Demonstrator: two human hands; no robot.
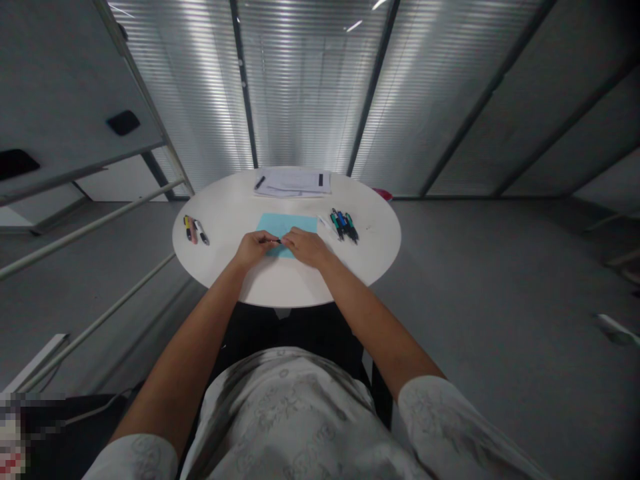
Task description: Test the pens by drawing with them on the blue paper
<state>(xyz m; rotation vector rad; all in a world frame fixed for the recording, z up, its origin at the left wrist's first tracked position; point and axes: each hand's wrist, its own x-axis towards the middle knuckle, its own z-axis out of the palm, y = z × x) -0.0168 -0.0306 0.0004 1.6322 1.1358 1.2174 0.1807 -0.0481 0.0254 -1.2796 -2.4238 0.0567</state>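
Note:
My left hand (254, 248) and my right hand (307, 245) meet over the near edge of a light blue sheet of paper (287, 225) on a round white table (225, 220). Between the two hands a small dark pen (276, 241) shows, gripped from both sides. Most of the pen is hidden by my fingers. Both forearms reach forward from my lap to the table's near side.
Three markers (195, 230) lie at the table's left. A group of several blue, green and black pens (344, 225) lies to the right of the blue sheet. White papers (294, 182) with a dark pen (259, 182) sit at the far edge. A railing runs along the left.

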